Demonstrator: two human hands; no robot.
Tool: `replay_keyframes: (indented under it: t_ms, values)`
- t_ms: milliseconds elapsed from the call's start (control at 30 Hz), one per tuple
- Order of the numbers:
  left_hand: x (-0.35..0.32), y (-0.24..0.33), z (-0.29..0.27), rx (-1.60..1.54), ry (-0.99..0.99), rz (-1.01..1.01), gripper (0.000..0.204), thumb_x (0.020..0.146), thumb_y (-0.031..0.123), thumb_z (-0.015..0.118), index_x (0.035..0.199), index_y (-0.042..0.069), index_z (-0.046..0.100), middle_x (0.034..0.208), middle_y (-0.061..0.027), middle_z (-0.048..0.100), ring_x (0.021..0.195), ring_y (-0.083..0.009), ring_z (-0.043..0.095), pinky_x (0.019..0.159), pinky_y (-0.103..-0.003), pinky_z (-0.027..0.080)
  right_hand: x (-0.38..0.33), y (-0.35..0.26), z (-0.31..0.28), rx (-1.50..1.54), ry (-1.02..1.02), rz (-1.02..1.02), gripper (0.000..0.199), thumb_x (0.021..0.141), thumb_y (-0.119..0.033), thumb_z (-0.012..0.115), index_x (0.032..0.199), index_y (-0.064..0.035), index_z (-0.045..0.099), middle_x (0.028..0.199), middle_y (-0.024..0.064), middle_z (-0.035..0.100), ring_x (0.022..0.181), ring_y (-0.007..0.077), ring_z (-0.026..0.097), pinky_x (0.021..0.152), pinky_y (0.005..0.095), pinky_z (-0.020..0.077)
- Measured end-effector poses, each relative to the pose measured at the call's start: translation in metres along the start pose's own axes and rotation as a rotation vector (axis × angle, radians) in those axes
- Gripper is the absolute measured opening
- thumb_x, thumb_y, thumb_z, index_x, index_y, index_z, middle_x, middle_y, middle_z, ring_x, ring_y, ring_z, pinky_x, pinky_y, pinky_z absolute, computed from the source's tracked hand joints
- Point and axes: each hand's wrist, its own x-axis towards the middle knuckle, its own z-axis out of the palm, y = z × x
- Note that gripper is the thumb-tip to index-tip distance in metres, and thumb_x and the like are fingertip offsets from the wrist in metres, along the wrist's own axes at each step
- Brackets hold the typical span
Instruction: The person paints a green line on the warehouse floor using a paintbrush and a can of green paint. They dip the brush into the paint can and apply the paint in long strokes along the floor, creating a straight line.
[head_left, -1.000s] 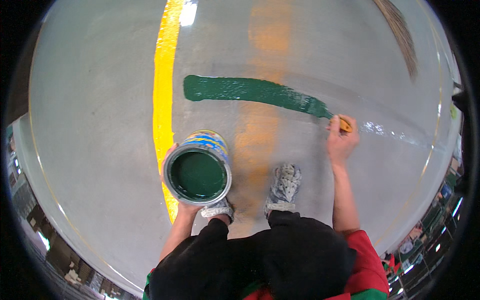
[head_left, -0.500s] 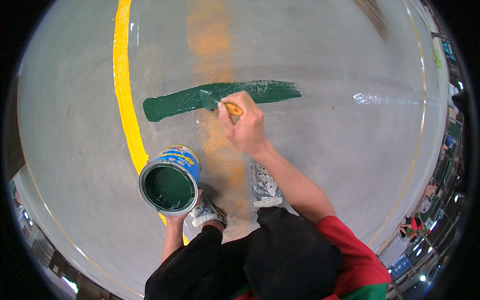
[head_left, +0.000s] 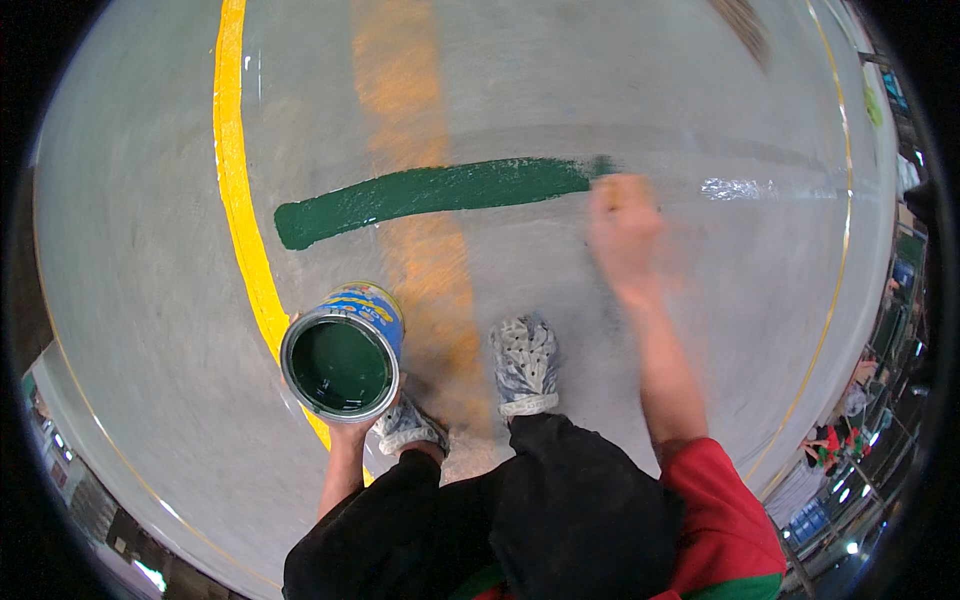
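My left hand [head_left: 348, 430] is closed around an open paint can [head_left: 374, 310] with a blue label, holding it tilted so that dark green paint [head_left: 342, 366] shows inside. Over the grey floor, my right hand [head_left: 629, 240] is smeared by motion, its fingers wrapped round the orange handle of a paintbrush [head_left: 611, 190]. The bristles are mostly blurred, at the right end of a wet green stripe [head_left: 440, 192]. That stripe runs crosswise, from near the yellow line to the brush.
A thick yellow line [head_left: 232, 150] runs lengthwise on the left, beside a faded orange band [head_left: 400, 90]. My paint-smeared clogs [head_left: 525, 360] stand below the stripe. Broom-like bristles [head_left: 742, 30] show at the top right. A shiny strip [head_left: 735, 189] lies right of my right hand.
My right hand has swept the paintbrush rightward from the middle of the green stripe to its right end. The stripe's right part looks more evenly covered. The can stays nearly in place.
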Motion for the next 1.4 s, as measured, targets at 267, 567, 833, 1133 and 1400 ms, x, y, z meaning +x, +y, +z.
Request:
replay_keyframes:
  t_ms: [267, 567, 833, 1133, 1400]
  values:
    - [0.002, 0.027, -0.002, -0.104, -0.079, -0.053, 0.089, 0.062, 0.041, 0.094, 0.136, 0.009, 0.057, 0.128, -0.0079, 0.066, 0.119, -0.0237, 0.062, 0.105, -0.039, 0.048, -0.004, -0.119, 0.073, 0.766, -0.095, 0.037, 0.008, 0.094, -0.01, 0.067, 0.096, -0.0037, 0.063, 0.089, 0.011, 0.063, 0.079, 0.0206, 0.065, 0.064, 0.031, 0.0526]
    - [-0.004, 0.007, -0.005, -0.07, -0.061, 0.009, 0.085, 0.063, 0.044, 0.093, 0.134, 0.011, 0.059, 0.127, -0.0067, 0.067, 0.118, -0.0238, 0.063, 0.104, -0.039, 0.049, 0.002, 0.077, -0.026, -0.011, 0.145, 0.291, 0.011, 0.094, -0.012, 0.068, 0.1, -0.0028, 0.064, 0.085, 0.0126, 0.065, 0.067, 0.025, 0.063, 0.064, 0.0361, 0.053]
    - [-0.002, 0.005, -0.002, 0.029, -0.09, -0.001, 0.087, 0.063, 0.047, 0.093, 0.134, 0.011, 0.059, 0.129, -0.0072, 0.066, 0.12, -0.0246, 0.062, 0.105, -0.04, 0.048, 0.001, 0.014, 0.004, 0.071, 0.037, -0.113, 0.007, 0.09, -0.003, 0.063, 0.096, -0.0053, 0.062, 0.09, 0.0137, 0.062, 0.077, 0.0313, 0.064, 0.068, 0.0406, 0.0536]
    - [0.003, 0.002, -0.003, 0.188, -0.11, -0.03, 0.089, 0.062, 0.05, 0.092, 0.135, 0.011, 0.058, 0.131, -0.0077, 0.065, 0.122, -0.0254, 0.061, 0.107, -0.041, 0.047, -0.002, -0.073, 0.05, 0.6, -0.031, 0.237, 0.009, 0.096, -0.012, 0.067, 0.098, -0.0046, 0.063, 0.081, 0.0064, 0.064, 0.07, 0.0138, 0.064, 0.063, 0.0294, 0.0531]
    - [0.004, 0.0, -0.004, 0.049, -0.077, 0.008, 0.091, 0.062, 0.049, 0.093, 0.136, 0.01, 0.056, 0.131, -0.0079, 0.065, 0.122, -0.0252, 0.061, 0.107, -0.04, 0.047, 0.01, 0.111, -0.044, -0.19, 0.233, 0.365, 0.012, 0.095, -0.015, 0.066, 0.096, -0.0036, 0.064, 0.083, 0.0142, 0.065, 0.072, 0.0276, 0.065, 0.065, 0.0394, 0.0521]
